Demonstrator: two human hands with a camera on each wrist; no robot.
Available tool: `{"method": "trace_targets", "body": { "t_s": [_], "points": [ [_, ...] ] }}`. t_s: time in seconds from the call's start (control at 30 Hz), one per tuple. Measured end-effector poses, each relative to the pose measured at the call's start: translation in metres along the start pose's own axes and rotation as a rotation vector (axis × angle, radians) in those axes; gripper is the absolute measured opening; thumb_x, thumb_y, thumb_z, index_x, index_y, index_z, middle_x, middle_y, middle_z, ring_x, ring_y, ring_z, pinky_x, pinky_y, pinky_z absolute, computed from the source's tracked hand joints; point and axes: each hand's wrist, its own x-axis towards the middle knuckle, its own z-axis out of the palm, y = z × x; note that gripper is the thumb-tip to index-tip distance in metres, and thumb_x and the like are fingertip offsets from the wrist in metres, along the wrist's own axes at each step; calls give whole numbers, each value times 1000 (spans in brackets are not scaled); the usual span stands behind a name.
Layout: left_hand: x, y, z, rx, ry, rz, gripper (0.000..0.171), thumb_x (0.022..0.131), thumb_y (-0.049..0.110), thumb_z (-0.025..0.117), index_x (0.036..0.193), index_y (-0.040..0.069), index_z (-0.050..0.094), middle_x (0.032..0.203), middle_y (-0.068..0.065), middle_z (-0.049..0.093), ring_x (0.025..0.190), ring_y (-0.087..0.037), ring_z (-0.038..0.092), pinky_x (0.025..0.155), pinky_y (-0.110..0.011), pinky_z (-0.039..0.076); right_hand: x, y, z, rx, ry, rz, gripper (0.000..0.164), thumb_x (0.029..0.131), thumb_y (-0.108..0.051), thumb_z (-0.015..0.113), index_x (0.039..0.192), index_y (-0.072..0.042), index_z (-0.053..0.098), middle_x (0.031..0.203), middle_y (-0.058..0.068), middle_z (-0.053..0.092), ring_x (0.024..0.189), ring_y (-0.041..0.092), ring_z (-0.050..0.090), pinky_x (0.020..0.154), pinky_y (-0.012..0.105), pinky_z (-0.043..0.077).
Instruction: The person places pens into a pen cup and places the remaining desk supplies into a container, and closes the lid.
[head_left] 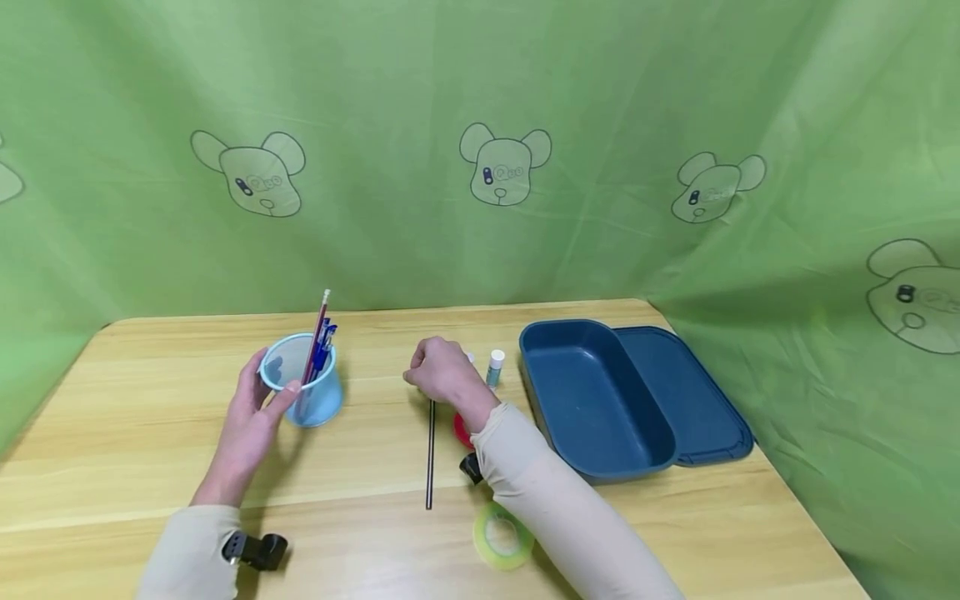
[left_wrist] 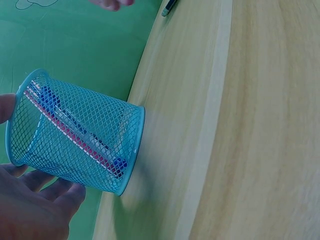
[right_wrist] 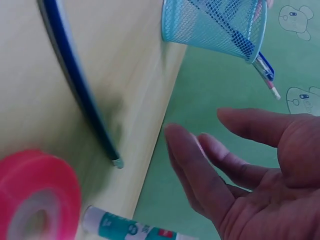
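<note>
On wood-grain table (head_left: 360, 525) before green cloth (head_left: 405, 208), grips blue mesh pen cup (head_left: 324, 404) in left hand (head_left: 247, 414) and holds right hand (head_left: 444, 371), with grip parted, near far end of dark pencil (head_left: 431, 458).

Green cloth (head_left: 375, 125): bear faces (head_left: 501, 171) have faint little letters, maybe one Q, rest too blurry to read. Glue stick (right_wrist: 125, 227): white letters and small red patch on blue-green label, word too fuzzy.

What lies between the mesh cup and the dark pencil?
In the head view, bare tabletop separates the mesh cup from the dark pencil; the right hand hovers near the pencil's far end.
</note>
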Motion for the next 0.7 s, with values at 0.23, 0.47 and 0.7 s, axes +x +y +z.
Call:
{"method": "trace_targets", "body": {
  "t_s": [0.23,0.47,0.7],
  "points": [
    [0,0,0,2,-3,17,81,101,25,56,158,10,0,160,-22,13,145,-39,13,113,-62,11,-3,8,3,-74,-17,67,22,91,-19,70,74,-10,60,72,1,57,61,14,53,54,26,47],
    [1,-2,-1,5,-9,12,82,101,28,56,158,11,-1,160,-22,11,145,-41,12,113,-64,10,1,15,9,-189,-34,90,38,91,-14,66,59,-12,45,53,-2,37,44,9,38,41,21,37],
    [2,-4,-2,8,-10,6,82,101,29,56,158,12,0,160,-22,12,145,-41,13,112,-65,10,7,17,14,-246,-63,141,13,88,-10,70,79,-3,62,74,10,58,51,14,49,45,22,43]
  ]
}}
